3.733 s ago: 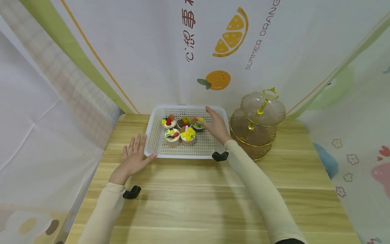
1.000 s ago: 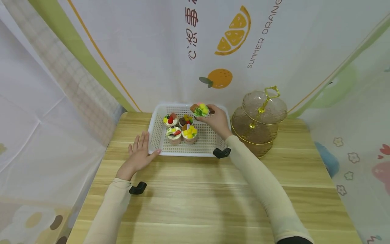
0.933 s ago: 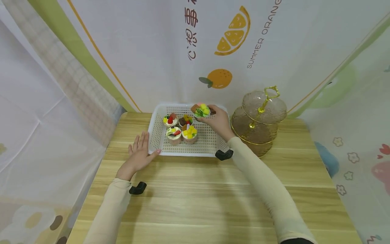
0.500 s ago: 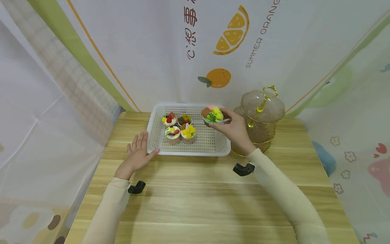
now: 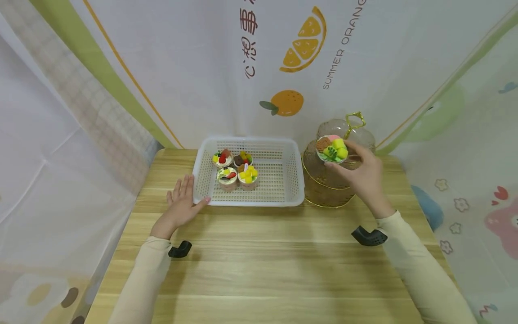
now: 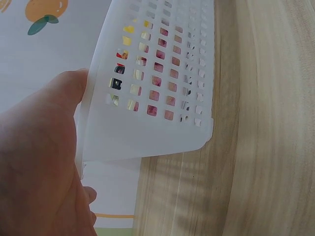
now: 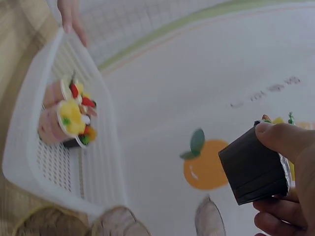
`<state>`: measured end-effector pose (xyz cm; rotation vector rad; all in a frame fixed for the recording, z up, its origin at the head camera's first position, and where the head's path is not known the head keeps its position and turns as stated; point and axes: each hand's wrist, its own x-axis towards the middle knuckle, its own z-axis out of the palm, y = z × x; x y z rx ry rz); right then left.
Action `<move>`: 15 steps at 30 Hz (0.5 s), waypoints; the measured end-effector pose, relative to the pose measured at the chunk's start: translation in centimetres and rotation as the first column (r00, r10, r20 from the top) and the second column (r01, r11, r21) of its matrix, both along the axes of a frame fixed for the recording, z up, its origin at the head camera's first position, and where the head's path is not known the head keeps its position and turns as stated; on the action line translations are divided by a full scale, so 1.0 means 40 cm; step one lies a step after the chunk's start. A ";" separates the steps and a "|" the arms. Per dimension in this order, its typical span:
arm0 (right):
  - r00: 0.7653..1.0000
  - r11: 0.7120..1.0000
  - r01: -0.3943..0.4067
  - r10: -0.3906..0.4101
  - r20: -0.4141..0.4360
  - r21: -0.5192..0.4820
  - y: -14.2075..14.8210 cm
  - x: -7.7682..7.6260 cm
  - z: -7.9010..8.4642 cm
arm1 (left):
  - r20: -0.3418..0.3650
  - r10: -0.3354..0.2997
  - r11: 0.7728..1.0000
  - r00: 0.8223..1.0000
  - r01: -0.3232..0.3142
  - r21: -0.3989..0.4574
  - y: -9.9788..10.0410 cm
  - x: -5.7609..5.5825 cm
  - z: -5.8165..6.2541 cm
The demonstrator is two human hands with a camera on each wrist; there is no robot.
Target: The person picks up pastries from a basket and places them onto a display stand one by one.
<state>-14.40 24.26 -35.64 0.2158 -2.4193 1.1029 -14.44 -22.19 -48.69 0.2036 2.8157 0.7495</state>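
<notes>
My right hand (image 5: 364, 175) grips a toy dessert cup (image 5: 332, 149) by its side, holding it up in front of the tiered stand (image 5: 329, 195). The cup has a biscuit, yellow fruit and green leaves on top; the right wrist view shows its dark outer wall (image 7: 256, 167). At the left, my left hand (image 5: 180, 208) rests against the near left corner of the white basket (image 5: 279, 203), fingers extended, thumb over the rim. Inside the basket several other dessert cups (image 5: 248, 176) stand grouped at the left.
The clear stand has gold-edged tiers and a gold handle (image 5: 356, 121), just right of the basket. Both are on a wooden table (image 5: 259, 261). A printed curtain (image 5: 218, 67) hangs close behind them and along both sides.
My right hand took hold of the leafy dessert cup, lifted it out of the basket and carried it right to the stand. My left hand stays at the basket's corner.
</notes>
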 end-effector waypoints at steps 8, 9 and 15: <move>0.986 0.994 0.109 -0.106 0.132 -0.014 0.085 -0.025 0.007 | 0.004 0.003 1.000 1.000 -0.003 0.004 -0.002 0.002 0.001; 0.983 0.994 0.112 -0.109 0.145 -0.013 0.092 -0.029 0.004 | 0.004 0.003 1.000 1.000 -0.003 0.004 -0.003 0.002 0.001; 0.975 0.992 0.125 -0.125 0.182 0.010 0.116 -0.049 -0.019 | 0.002 0.002 1.000 1.000 -0.002 0.009 -0.003 0.004 0.000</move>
